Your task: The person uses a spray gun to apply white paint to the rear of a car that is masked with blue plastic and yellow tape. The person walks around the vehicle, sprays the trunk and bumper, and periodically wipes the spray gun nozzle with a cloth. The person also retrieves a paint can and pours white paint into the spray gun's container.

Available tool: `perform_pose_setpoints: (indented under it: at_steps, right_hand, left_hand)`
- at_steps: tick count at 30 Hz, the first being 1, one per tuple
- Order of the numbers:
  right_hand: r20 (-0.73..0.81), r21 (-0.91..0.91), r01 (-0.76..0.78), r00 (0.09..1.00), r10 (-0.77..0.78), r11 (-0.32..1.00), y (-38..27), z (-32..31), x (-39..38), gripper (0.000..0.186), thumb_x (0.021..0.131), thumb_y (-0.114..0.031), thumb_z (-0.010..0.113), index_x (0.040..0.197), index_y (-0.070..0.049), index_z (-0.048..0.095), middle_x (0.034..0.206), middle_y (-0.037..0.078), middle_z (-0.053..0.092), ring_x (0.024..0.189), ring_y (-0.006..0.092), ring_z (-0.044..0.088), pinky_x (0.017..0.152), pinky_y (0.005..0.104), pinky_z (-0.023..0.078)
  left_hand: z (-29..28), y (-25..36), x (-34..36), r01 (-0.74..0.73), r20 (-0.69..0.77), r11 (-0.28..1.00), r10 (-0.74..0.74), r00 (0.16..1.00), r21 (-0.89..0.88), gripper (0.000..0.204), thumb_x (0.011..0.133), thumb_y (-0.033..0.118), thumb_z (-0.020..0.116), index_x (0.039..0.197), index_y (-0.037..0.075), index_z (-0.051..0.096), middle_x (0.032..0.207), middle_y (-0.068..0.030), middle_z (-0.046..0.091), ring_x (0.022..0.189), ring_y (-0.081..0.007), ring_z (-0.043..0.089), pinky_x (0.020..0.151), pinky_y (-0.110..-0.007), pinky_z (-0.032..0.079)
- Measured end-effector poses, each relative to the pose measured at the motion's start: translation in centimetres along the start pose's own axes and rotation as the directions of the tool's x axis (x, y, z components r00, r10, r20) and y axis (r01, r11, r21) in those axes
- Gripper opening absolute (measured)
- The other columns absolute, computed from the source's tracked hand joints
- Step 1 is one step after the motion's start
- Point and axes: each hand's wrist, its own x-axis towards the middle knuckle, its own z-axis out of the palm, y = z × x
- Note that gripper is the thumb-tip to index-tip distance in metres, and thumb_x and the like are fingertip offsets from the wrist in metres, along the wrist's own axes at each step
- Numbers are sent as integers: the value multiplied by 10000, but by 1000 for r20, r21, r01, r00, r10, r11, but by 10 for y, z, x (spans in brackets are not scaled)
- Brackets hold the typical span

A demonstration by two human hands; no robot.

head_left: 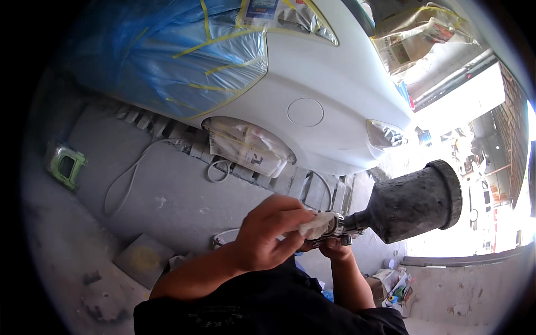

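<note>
My left hand (pixel 268 234) pinches a crumpled off-white cloth or paper (pixel 315 226) against the front of a spray gun (pixel 346 226). My right hand (pixel 335 250) grips the gun from below, largely hidden behind it. A large grey, paint-smudged cup (pixel 413 204) sticks out sideways from the gun toward the right of the view, its lid at the far end.
A white car body (pixel 329 89) spans the top, partly masked with blue film (pixel 167 61), tape and paper. A hose (pixel 134 170) lies on the grey floor by a slatted grate. A green stand (pixel 67 170) is at left, with clutter (pixel 391 287) at lower right.
</note>
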Motion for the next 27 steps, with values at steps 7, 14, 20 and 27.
perform_pose_setpoints:
  at_steps: [7,14,20,27]
  right_hand:
    - [75,-64,-75,994,79,995,-15,-21,4,630,762,-278,716,1266,6,468,1019,153,641,786,246,675,663,348,574]
    - [104,-38,-30,994,34,999,-28,-24,7,583,761,-178,710,1218,114,493,1024,188,640,851,278,669,734,387,561]
    - [226,23,-69,972,62,997,-36,-29,9,583,790,-171,685,1257,91,455,1087,212,619,864,301,668,732,400,563]
    - [251,21,-42,967,35,999,-37,-32,15,552,833,-196,663,1242,115,462,1035,195,633,815,267,672,731,376,556]
  left_hand:
    - [28,-11,0,-91,27,994,89,996,56,379,705,-49,631,1075,30,613,963,-102,553,797,-238,571,670,-329,488]
    - [40,-15,5,-257,57,962,252,966,89,443,687,-72,661,1110,43,601,940,-95,571,787,-257,578,674,-350,481]
    - [36,-24,-3,-246,-41,965,251,967,94,391,702,-79,639,1078,28,625,958,-103,588,795,-248,599,675,-337,497]
    - [44,-18,-9,-165,-71,980,173,982,110,278,777,-26,608,1048,35,624,969,-114,588,789,-241,605,676,-325,496]
